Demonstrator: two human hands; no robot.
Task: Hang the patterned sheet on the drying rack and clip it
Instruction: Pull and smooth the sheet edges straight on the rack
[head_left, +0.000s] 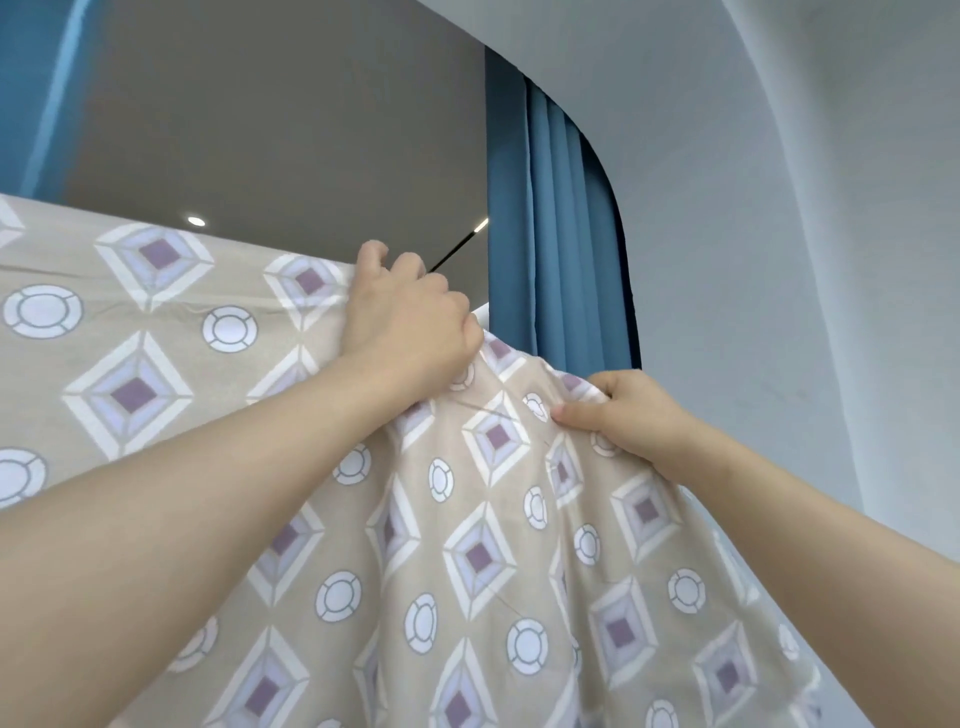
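We take the patterned sheet (467, 545) as our landmark, since it fills most of the view: beige cloth with purple-centred diamonds and white rings. To the left of our hands it already hangs flat, its top edge running in a straight, level line — we judge it is draped over a rail of the drying rack, though the rail itself is hidden under the cloth. To the right of that line the sheet sags and falls away in loose folds, so this end is not yet up.

Behind the sheet, above its top edge, stands a grey wall or ceiling with small lights, and just beyond its right end hangs a blue curtain (561, 218) beside a pale wall.

Our left hand (410, 312) sits at the point where the flat stretch ends, closed in a fist on the top edge — it seems to pin the hung part in place so it cannot slide back while the rest is lifted. Our right hand (631, 415) is lower and to the right, thumb and fingers pinched on a gathered fold of the slack end, ready, we think, to raise it over the rail. No clip is in sight, so the clipping remains to be done.
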